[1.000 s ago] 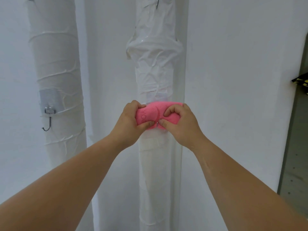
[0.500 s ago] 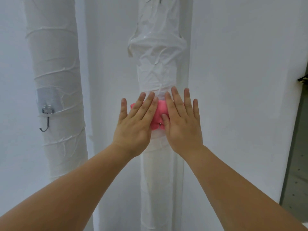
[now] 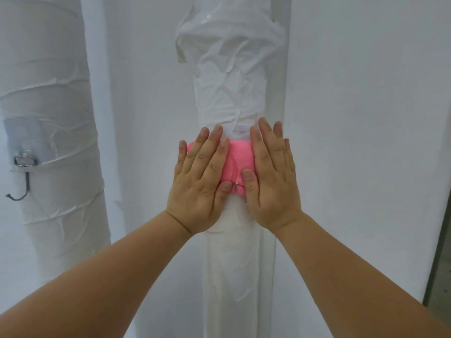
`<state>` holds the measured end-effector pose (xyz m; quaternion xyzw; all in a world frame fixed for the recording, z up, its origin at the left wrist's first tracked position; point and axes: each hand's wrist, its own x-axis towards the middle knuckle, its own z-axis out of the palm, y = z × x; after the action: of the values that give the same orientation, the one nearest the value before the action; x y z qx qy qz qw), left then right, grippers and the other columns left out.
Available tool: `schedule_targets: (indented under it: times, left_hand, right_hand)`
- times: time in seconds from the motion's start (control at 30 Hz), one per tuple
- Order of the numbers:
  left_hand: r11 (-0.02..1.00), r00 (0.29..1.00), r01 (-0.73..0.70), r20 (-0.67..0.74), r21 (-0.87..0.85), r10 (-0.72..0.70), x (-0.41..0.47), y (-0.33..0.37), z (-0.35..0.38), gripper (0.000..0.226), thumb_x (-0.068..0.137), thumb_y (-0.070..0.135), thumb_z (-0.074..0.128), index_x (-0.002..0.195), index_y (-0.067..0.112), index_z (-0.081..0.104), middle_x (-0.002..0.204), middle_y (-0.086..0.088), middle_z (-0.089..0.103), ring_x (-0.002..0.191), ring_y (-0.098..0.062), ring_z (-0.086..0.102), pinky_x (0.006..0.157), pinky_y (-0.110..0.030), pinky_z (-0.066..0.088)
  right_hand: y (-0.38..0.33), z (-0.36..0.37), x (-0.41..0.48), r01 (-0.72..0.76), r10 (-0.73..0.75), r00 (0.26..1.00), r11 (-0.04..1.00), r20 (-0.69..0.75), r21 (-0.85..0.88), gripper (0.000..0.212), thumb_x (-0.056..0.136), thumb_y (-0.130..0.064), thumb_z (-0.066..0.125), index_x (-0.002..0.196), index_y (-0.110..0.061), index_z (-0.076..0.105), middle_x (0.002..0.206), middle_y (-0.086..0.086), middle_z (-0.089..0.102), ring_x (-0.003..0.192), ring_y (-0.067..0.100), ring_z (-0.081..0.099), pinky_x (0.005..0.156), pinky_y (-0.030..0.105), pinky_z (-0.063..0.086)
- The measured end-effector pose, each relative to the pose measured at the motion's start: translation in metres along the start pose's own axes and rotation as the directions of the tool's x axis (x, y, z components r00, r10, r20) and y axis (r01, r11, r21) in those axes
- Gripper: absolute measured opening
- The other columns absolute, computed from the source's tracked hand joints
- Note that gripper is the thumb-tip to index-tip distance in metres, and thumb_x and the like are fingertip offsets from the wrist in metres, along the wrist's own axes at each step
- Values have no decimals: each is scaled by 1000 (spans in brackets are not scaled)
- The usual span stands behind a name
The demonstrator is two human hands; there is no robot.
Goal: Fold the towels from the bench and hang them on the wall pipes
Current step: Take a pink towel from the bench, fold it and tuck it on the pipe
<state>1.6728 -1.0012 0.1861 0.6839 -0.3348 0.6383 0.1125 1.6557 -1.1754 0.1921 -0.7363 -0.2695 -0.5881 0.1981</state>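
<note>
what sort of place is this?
Probably an indoor utility corner: white wall, a left pipe and a middle pipe, both vertical and wrapped in white sheeting, a metal hook stuck on the left one. The left hand and right hand press a pink towel onto the middle pipe.

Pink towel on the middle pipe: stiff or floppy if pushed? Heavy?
Probably soft and floppy: the pink towel creases and bulges between the flat left hand and right hand. Likely light: it seems to hang from one small hook. A sideways push could slide it off.

White wall [image 3: 361, 106] (grey floor [image 3: 443, 289] right)
</note>
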Motion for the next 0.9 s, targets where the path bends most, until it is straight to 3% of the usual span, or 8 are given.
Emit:
schedule_targets:
  times: [0.2,0.3,0.43,0.6,0.73,0.9]
  left_hand:
    - [1000,1000,7,21,-10,-7,-1,0,0,61,106,43,22,153,4,26,160,-20,30,152,-39,24,119,-67,19]
    - [999,996,39,84,0,-39,-2,4,-5,62,106,45,21,155,6,23,163,-16,24,154,-36,19,122,-63,14]
    - [995,972,96,212,38,-102,-2,11,-19,65,106,46,19,160,15,5,169,-2,5,157,-25,2,125,-57,4]
    - [976,898,105,404,191,-176,2,23,-44,68,105,48,17,158,24,-19,168,3,-18,155,-17,-18,124,-55,-7]
    - [950,869,94,440,297,-224,3,36,-61,70,105,51,12,158,19,-19,166,3,-28,153,-17,-25,121,-55,-18]
    - [955,872,80,445,287,-207,3,41,-74,72,106,49,23,160,17,-11,169,2,-20,155,-18,-20,120,-55,-19]
  right_hand:
    - [-4,2,-4,-74,74,997,997,10,10,64,105,-48,21,159,-13,18,168,11,16,157,30,9,122,58,19]
    - [-11,-6,-7,-143,146,986,989,74,-47,65,105,-52,16,161,-21,6,170,6,8,158,27,3,124,57,15]
    - [-22,-21,-6,-207,242,949,962,203,-176,64,103,-56,15,159,-35,-10,170,-6,-9,157,22,-9,126,53,8]
    - [-37,-46,-1,-198,317,882,920,347,-337,66,103,-57,11,157,-35,-21,166,-9,-27,154,22,-24,126,52,-4]
    - [-48,-58,-7,-206,349,857,906,380,-370,67,105,-56,13,155,-33,-26,163,-8,-34,152,22,-29,126,52,-7]
    - [-62,-70,-11,-203,349,866,900,358,-387,69,104,-56,14,157,-30,-22,164,-7,-31,152,22,-27,125,52,-8]
